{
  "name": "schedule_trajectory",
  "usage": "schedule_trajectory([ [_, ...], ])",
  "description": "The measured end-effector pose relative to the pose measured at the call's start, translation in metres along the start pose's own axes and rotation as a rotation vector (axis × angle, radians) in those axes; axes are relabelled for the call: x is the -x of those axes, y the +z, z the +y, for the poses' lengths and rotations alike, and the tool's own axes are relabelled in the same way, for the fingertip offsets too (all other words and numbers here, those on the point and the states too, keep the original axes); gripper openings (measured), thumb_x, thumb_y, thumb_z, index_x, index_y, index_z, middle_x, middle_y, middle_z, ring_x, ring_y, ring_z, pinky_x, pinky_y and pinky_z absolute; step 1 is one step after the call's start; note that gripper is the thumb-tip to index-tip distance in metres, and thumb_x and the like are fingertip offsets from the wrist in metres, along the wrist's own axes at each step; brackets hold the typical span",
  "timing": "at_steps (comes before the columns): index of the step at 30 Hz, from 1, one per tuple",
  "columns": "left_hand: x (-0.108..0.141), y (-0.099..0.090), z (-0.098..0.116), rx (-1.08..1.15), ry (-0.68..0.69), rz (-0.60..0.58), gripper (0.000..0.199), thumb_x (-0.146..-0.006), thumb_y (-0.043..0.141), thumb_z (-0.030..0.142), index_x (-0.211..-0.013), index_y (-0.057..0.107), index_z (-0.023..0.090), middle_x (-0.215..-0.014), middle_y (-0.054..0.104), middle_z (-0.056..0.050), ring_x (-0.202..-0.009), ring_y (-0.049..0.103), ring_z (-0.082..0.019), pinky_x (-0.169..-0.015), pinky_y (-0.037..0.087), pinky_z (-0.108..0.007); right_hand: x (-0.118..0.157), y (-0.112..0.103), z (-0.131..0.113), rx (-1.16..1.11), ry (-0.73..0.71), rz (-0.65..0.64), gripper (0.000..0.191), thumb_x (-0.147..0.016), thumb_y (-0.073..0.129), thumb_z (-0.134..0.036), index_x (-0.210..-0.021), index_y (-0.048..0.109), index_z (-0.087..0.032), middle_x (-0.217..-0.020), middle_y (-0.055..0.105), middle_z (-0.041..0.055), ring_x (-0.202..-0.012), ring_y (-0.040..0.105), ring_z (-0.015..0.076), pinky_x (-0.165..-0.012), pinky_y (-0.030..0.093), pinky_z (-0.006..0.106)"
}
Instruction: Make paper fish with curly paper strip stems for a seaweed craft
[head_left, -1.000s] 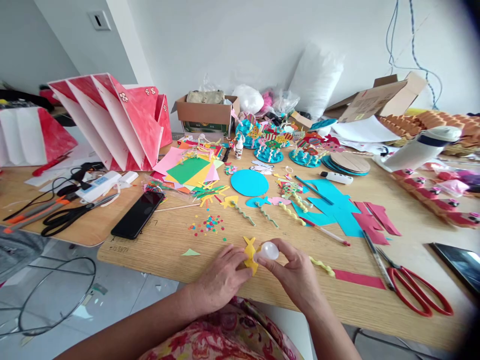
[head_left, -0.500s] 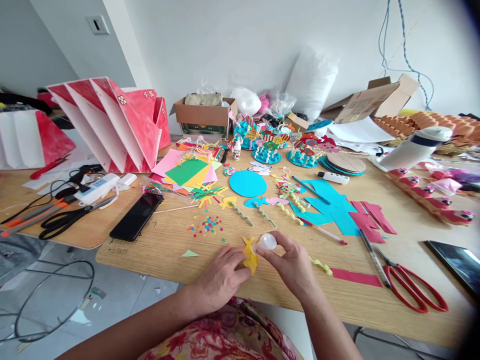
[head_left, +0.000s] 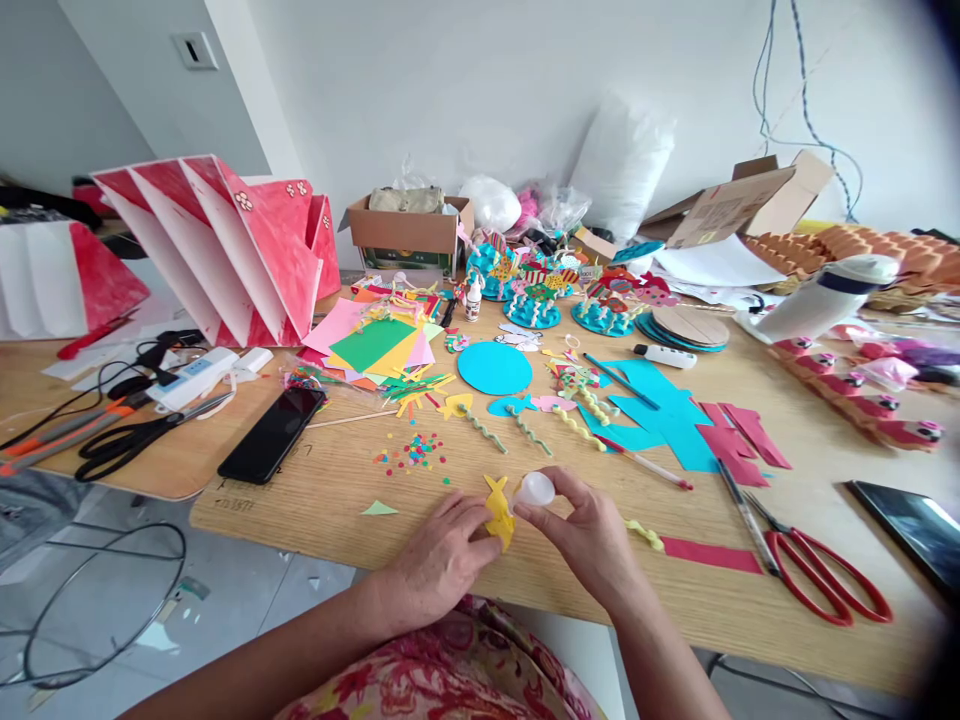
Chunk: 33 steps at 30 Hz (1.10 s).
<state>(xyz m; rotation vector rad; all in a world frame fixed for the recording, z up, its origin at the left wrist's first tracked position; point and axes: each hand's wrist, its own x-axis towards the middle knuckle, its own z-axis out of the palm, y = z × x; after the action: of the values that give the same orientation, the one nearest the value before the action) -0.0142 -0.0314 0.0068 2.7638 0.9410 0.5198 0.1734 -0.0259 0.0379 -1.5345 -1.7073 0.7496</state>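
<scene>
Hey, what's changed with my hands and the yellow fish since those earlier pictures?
Your right hand has shifted the white bottle slightly away from you, toward the yellow paper fish's forked end. Nothing was newly grasped or released; your left hand still steadies the fish.

- A switch plate [head_left: 195,51] is mounted at the upper left of the frame.
- Cables [head_left: 802,85] are hung at the upper right.
- A black phone [head_left: 271,436] is laid on the bench [head_left: 315,510], left of centre.
- A power strip [head_left: 193,378] is placed further left.
</scene>
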Motion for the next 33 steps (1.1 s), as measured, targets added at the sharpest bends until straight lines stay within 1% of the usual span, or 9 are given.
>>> schedule_trajectory([
  [3,0.0004,0.0005,-0.0006,0.002,0.007,0.005,0.012,-0.086,0.052,0.016,-0.093,0.06,0.02,-0.104,0.054,-0.004,-0.105,0.046,-0.017,-0.095,0.036,-0.034,0.005,-0.0024,-0.003,0.008,0.0,0.002,0.023,-0.07,0.062,-0.043,-0.07,0.057,-0.02,-0.064,0.059,-0.0035,-0.06,0.053,0.0133,-0.056,0.04,0.022],
  [8,0.0005,0.0003,-0.0013,0.006,0.003,-0.031,0.012,-0.086,0.051,0.017,-0.095,0.059,0.021,-0.101,0.054,-0.003,-0.103,0.047,-0.018,-0.095,0.034,-0.035,0.0069,-0.0013,-0.0039,0.01,0.005,-0.004,0.023,-0.071,0.062,-0.043,-0.071,0.058,-0.02,-0.065,0.06,-0.0027,-0.061,0.054,0.0138,-0.057,0.041,0.022],
  [12,0.0005,0.0017,-0.0016,0.013,0.0,-0.031,0.013,-0.088,0.049,0.018,-0.095,0.059,0.021,-0.1,0.054,-0.003,-0.103,0.047,-0.017,-0.094,0.035,-0.035,0.007,0.0005,-0.0037,0.028,0.006,-0.026,0.022,-0.07,0.062,-0.042,-0.073,0.059,-0.02,-0.066,0.061,-0.0025,-0.063,0.056,0.0147,-0.058,0.041,0.022],
  [16,0.001,0.0015,-0.0015,0.007,-0.001,-0.025,0.013,-0.088,0.049,0.017,-0.094,0.059,0.02,-0.1,0.054,-0.003,-0.102,0.047,-0.017,-0.094,0.035,-0.035,0.0055,0.0014,-0.0042,0.024,-0.007,-0.001,0.022,-0.071,0.061,-0.043,-0.073,0.058,-0.021,-0.067,0.061,-0.0025,-0.064,0.056,0.0147,-0.059,0.041,0.023],
  [22,0.0015,0.0003,-0.0019,0.008,0.005,-0.014,0.013,-0.087,0.049,0.017,-0.094,0.059,0.021,-0.1,0.054,-0.003,-0.102,0.047,-0.017,-0.094,0.035,-0.035,0.0073,-0.0018,-0.0051,-0.003,-0.013,-0.004,0.019,-0.07,0.063,-0.04,-0.071,0.058,-0.021,-0.065,0.06,-0.0034,-0.061,0.055,0.0135,-0.057,0.041,0.022],
  [28,0.0007,0.0004,-0.0013,0.007,0.006,-0.013,0.012,-0.087,0.05,0.018,-0.094,0.06,0.021,-0.099,0.054,-0.003,-0.102,0.047,-0.017,-0.094,0.035,-0.034,0.0084,-0.0016,-0.0025,0.007,-0.005,-0.01,0.021,-0.071,0.062,-0.042,-0.071,0.057,-0.021,-0.065,0.06,-0.003,-0.062,0.055,0.0142,-0.057,0.041,0.022],
  [33,-0.0008,-0.0019,0.0004,-0.01,0.001,-0.031,0.009,-0.086,0.052,0.017,-0.091,0.059,0.019,-0.1,0.054,-0.003,-0.102,0.047,-0.017,-0.094,0.035,-0.034,0.003,0.0006,-0.0021,-0.011,0.002,0.023,0.024,-0.07,0.062,-0.044,-0.07,0.056,-0.02,-0.064,0.059,-0.0032,-0.061,0.054,0.0142,-0.058,0.04,0.022],
])
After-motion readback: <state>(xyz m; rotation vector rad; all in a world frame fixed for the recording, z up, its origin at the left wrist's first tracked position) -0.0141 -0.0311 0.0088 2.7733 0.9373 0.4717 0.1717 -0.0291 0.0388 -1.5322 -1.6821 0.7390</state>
